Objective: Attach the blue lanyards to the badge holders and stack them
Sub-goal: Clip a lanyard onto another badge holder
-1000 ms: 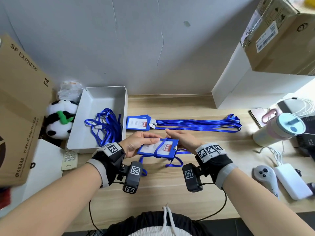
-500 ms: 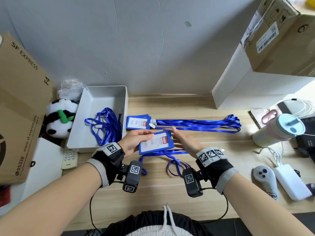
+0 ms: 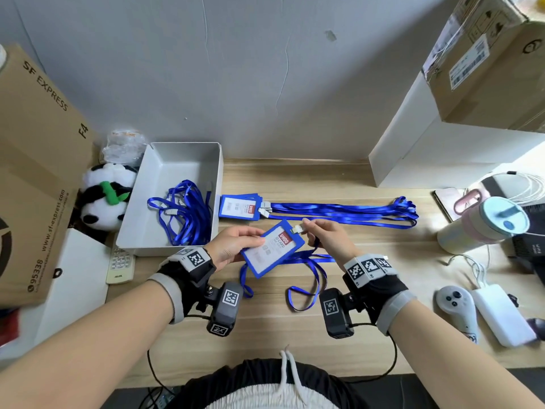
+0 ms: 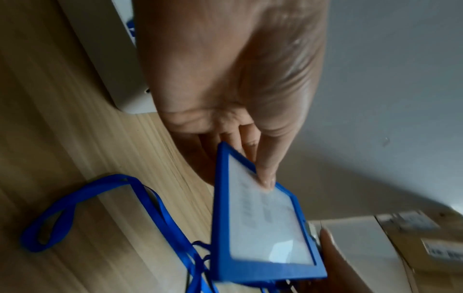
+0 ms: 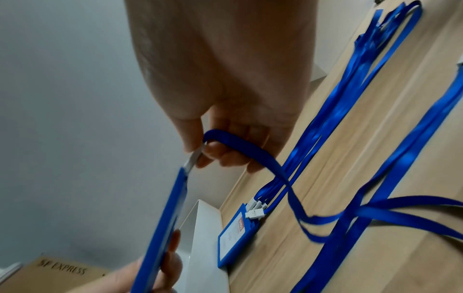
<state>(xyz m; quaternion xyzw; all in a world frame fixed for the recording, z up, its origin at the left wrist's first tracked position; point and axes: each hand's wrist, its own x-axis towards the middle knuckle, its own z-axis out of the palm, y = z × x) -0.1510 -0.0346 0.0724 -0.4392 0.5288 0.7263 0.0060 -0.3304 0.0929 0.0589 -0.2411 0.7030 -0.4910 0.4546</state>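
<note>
A blue badge holder (image 3: pixel 272 251) (image 4: pixel 260 224) (image 5: pixel 160 224) is held tilted above the desk. My left hand (image 3: pixel 236 245) (image 4: pixel 240 142) grips its lower left end, thumb on the clear face. My right hand (image 3: pixel 321 236) (image 5: pixel 215 146) pinches the white lanyard clip (image 3: pixel 297 229) (image 5: pixel 191 158) at the holder's top edge. That clip's blue lanyard (image 3: pixel 306 276) (image 5: pixel 313 216) trails in loops onto the desk. Behind, a stack of finished badge holders (image 3: pixel 240 206) (image 5: pixel 236 236) lies with its lanyards (image 3: pixel 342 212) stretched right.
A white tray (image 3: pixel 165 184) at the left holds several loose blue lanyards (image 3: pixel 184 214). A plush panda (image 3: pixel 103 199) and cardboard box (image 3: pixel 35 172) stand further left, a remote (image 3: pixel 119 265) below the tray. A tumbler (image 3: pixel 483 224), game controller (image 3: pixel 455 305) and power bank (image 3: pixel 501 314) are at the right.
The badge holder has been lifted and tilted up off the desk. My right hand moved from under its right end to pinch the lanyard clip at its top edge.
</note>
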